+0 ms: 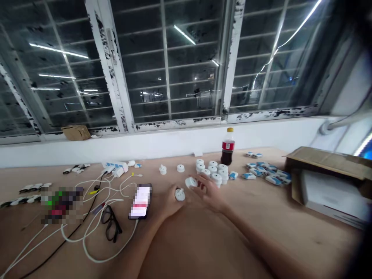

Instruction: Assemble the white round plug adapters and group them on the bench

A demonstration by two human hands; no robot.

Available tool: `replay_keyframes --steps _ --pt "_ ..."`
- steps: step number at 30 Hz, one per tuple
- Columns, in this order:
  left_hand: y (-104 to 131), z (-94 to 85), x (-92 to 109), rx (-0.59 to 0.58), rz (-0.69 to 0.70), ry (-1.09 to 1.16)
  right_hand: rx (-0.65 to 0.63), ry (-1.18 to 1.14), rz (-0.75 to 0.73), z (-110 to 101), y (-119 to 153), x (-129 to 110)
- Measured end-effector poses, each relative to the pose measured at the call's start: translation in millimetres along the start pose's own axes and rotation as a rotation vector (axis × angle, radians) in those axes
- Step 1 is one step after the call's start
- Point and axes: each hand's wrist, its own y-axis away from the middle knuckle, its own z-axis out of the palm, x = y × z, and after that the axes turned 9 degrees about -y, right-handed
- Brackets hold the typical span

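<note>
My left hand [170,202] is closed around a small white round piece [180,195] with raised bits on its upper face. Close by on the right, my right hand [208,189] grips a white round cap [190,182], tilted between thumb and fingers. The two pieces are apart. Just beyond my right hand stands a cluster of white round caps [213,169], some of them stacked, with small dark holes in their tops. A single cap [180,168] and another white piece with raised bits [162,169] sit farther back on the table.
A cola bottle [227,147] stands behind the caps. Blue-and-white small parts [266,171] lie to the right, beside an open cardboard box [302,159]. On the left are a lit phone [140,201], glasses [111,224], tangled cables and a power strip [116,167]. Windows rise behind.
</note>
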Motion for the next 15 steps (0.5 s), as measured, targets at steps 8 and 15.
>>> replay_keyframes --steps 8,15 --pt "-4.7 8.8 -14.2 0.039 0.023 -0.147 -0.028 0.338 0.073 11.1 3.0 26.9" --pt "-3.2 -3.1 -7.8 0.17 -0.122 -0.112 -0.196 0.225 0.016 22.9 6.6 34.7"
